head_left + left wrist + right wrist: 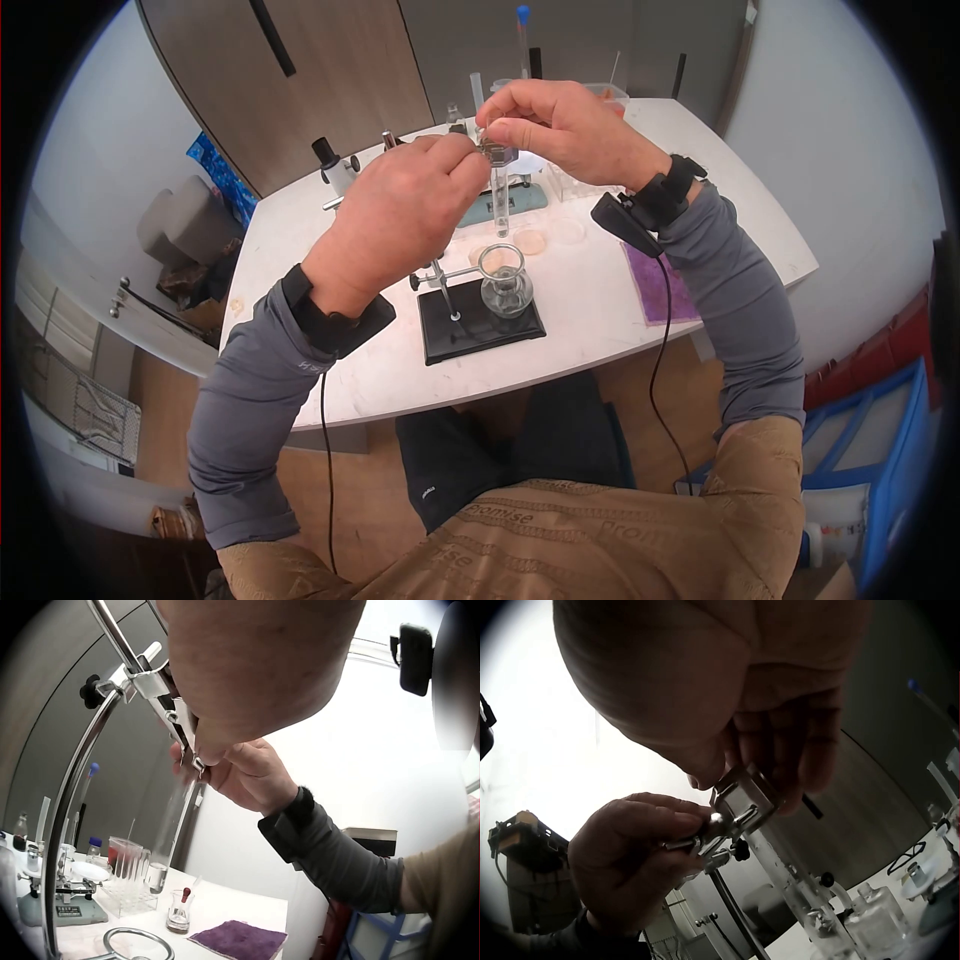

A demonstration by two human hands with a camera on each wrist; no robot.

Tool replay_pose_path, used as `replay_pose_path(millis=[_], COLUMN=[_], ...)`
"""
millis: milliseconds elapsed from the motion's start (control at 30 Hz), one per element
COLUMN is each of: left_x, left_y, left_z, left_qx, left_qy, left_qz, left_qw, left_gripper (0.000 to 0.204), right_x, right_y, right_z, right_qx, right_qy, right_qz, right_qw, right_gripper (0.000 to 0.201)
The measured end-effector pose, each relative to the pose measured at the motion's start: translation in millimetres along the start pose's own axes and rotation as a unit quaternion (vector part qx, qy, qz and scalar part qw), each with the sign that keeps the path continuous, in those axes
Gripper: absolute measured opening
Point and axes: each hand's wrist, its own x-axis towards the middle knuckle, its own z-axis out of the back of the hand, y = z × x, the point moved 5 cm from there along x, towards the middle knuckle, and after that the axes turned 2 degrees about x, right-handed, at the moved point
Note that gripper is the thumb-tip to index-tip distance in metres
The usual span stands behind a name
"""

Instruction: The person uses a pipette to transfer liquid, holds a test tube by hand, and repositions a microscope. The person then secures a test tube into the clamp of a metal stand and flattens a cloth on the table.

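My left hand [405, 205] pinches the screw end of a metal clamp [744, 801] between thumb and fingers, as the right wrist view shows. My right hand [585, 135] is at the clamp's jaws, its thumb and fingers round the top of a glass test tube [501, 205]. The tube hangs upright below the jaws with a little clear liquid at its bottom. Beneath it, a metal ring [501, 262] on the stand is above a round glass flask [508, 293]. The tube's mouth is hidden by the hands and clamp.
The stand's black base [480, 340] is near the table's front edge. Behind is a teal balance [515, 205]; a purple cloth [655, 285] lies to the right. In the left wrist view, a tube rack [131, 900] and a small beaker with a red-bulbed dropper [180, 915] stand nearby.
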Motion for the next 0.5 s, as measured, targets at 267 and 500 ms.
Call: replay_pose_path(millis=[267, 500], left_x=[-4.3, -5.3], left_y=[-7.9, -8.7], left_z=[-4.9, -6.2], left_qx=[0.018, 0.042], left_qy=[-0.12, -0.186], left_qz=[0.018, 0.028], left_qw=[0.992, 0.981], left_gripper=[0.016, 0.025], right_x=[-0.1, 3.4], right_y=[1.1, 4.2], right_z=[0.1, -3.2], right_qx=[-0.014, -0.009], right_qy=[-0.024, -0.054], right_qz=[-0.004, -0.002], right_qw=[1.0, 0.998], right_gripper=[0.025, 0.022])
